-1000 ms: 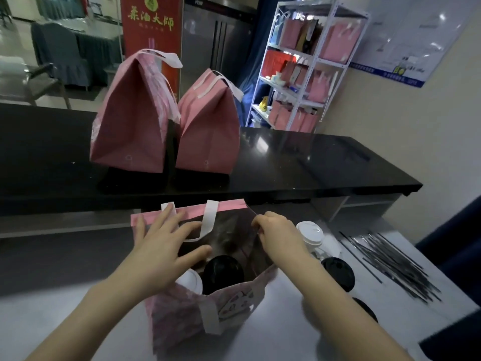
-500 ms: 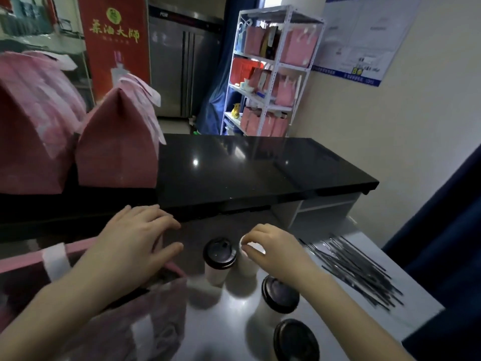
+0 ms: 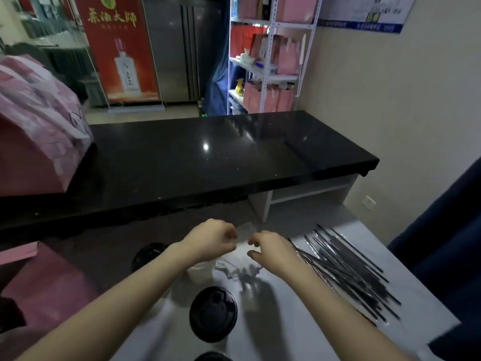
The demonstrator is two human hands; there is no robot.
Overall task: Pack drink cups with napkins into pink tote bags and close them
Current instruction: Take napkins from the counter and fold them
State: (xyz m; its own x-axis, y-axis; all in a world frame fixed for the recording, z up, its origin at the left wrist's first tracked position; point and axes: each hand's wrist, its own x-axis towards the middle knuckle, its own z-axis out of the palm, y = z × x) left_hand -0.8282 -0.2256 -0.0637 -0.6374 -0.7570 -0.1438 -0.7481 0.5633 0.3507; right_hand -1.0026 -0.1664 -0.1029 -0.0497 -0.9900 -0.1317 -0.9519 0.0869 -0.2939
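My left hand [image 3: 212, 241] and my right hand [image 3: 270, 252] meet over the grey worktop, fingers curled. Each pinches an edge of a thin clear plastic packet [image 3: 243, 231] held between them; what is inside it is too blurred to tell. More crumpled clear plastic [image 3: 234, 268] lies just below. A white cup [image 3: 199, 272] stands under my left wrist. Black-lidded cups stand to the left [image 3: 148, 254] and nearer me [image 3: 213, 313]. The open pink tote bag [image 3: 39, 285] sits at the lower left, apart from both hands.
A closed pink tote bag [image 3: 36, 131] stands on the raised black counter [image 3: 208, 162] at the far left. Several black wrapped straws [image 3: 346, 267] lie spread on the worktop to the right. A white shelf [image 3: 263, 61] with pink bags stands behind.
My view swung right, away from the open bag. My left hand left the bag's rim and my right hand left the white cup; both now meet on the clear packet.
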